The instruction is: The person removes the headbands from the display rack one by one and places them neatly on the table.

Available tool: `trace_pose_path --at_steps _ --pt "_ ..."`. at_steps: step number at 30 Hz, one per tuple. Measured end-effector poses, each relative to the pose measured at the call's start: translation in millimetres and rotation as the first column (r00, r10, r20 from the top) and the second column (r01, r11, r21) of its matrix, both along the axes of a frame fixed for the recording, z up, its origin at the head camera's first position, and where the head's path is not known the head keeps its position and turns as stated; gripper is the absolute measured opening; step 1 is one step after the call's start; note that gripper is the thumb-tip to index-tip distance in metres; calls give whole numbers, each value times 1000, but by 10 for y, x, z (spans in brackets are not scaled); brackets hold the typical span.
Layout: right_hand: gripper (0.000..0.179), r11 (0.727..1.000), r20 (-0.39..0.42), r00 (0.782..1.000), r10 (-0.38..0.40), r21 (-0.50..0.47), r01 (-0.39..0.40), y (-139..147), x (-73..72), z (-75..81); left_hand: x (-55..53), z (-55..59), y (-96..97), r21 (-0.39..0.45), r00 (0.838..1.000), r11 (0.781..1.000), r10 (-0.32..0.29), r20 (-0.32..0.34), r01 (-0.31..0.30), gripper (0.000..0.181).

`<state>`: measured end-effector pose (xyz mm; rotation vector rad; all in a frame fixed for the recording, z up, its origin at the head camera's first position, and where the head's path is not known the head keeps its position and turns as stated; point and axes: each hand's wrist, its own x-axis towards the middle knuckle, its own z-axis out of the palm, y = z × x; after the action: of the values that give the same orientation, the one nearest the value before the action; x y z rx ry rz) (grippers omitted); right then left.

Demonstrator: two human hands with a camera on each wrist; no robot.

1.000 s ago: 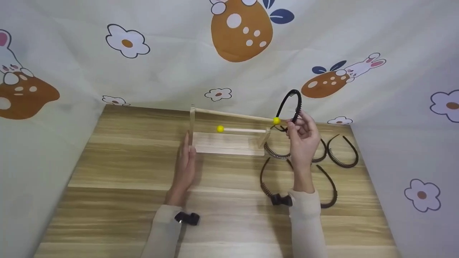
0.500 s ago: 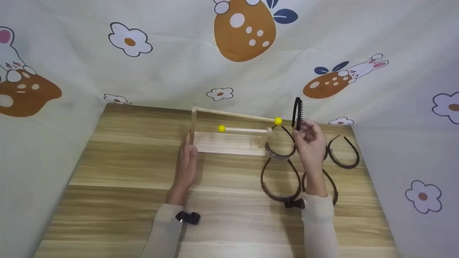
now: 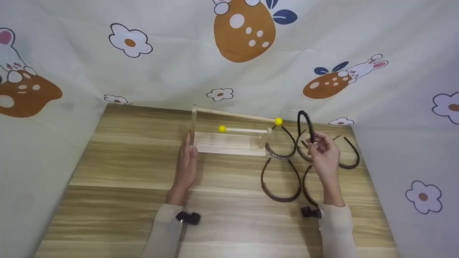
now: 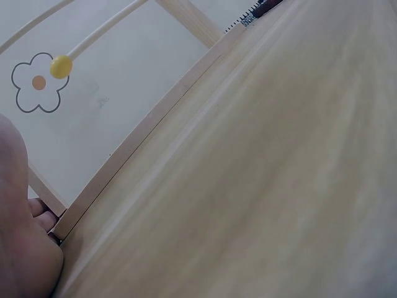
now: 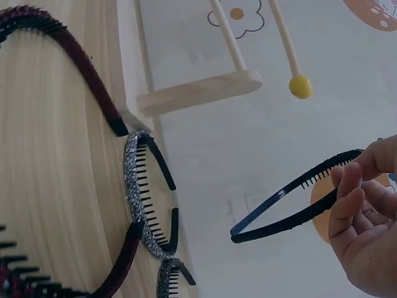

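Note:
My right hand (image 3: 325,156) pinches a black toothed headband (image 3: 311,126) between thumb and fingers, raised above the table to the right of a wooden rack (image 3: 229,143). In the right wrist view, this headband (image 5: 279,231) points away from the fingertips, apart from the rack. The rack has two rods, each tipped with a yellow ball (image 3: 278,121). My left hand (image 3: 185,161) rests with straight fingers against the rack's left end. In the left wrist view, part of the left hand (image 4: 22,230) shows beside the rack's base (image 4: 133,138).
Several headbands lie on the wood-grain table (image 3: 125,215) right of the rack, among them a silver glittery headband (image 3: 281,156) by its base and a dark red-brown headband (image 3: 281,199) nearer the front. A patterned cloth (image 3: 172,71) hangs behind the table and at both sides.
My right hand has moved right and nearer to me with the black headband, away from the upper rod's yellow ball. The left hand and the rack stay in place.

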<state>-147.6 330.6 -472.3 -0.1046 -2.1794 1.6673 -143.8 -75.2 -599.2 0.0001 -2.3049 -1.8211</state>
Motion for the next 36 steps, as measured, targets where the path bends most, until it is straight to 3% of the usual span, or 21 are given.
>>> trace_pose_path --at_steps 8,15,21,27,31,36 --pt "23 993 86 996 -18 115 8 245 163 -74 -3 11 5 -14 1000 1000 -1 15 1 61" --pt "20 971 147 987 -60 238 23 503 361 -127 -16 0 29 11 1000 1000 -21 -15 21 66" --pt "14 973 84 996 -11 230 -8 652 467 -190 6 -5 5 8 1000 1000 -5 -6 5 66" --pt "20 980 -7 999 39 198 -37 827 563 -251 12 -1 1 5 1000 1000 -12 -2 12 63" --pt "25 980 -28 999 31 198 -25 955 655 -305 10 -12 6 1 1000 1000 -9 -7 9 63" --pt "31 982 -40 997 71 177 -63 1086 767 -370 7 -11 -5 0 1000 1000 -11 -2 11 64"
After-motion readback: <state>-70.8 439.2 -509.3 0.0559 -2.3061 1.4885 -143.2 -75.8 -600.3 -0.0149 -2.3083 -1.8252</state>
